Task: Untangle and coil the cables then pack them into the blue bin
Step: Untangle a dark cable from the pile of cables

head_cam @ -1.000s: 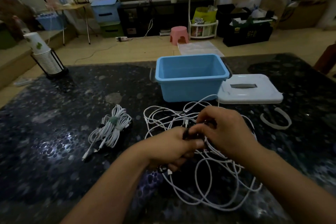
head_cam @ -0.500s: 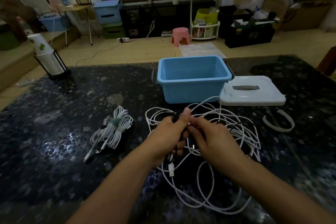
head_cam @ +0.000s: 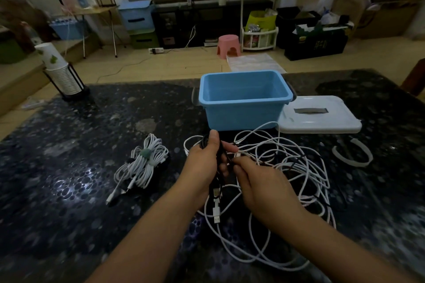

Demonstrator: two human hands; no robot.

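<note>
Left hand point(head_cam: 204, 163) grips a thin black cable point(head_cam: 219, 158) lifted above the loose white cable tangle point(head_cam: 287, 167) on the dark speckled tabletop point(head_cam: 69, 190); right hand point(head_cam: 259, 181) pinches strands beside it. Limp and light, it likely handles best near its plug. Behind stands the empty blue plastic bin point(head_cam: 243, 108).

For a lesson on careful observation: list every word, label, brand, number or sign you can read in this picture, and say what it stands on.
No text can be read for certain.
Black crate on the floor: a pale mark on its front, too blurred to read.
Yellow-green bag on the white rack: faint print, too blurred.
Paper cups: green leaf shapes, no letters.
Blue bin and white lid: no lettering shows.
</note>
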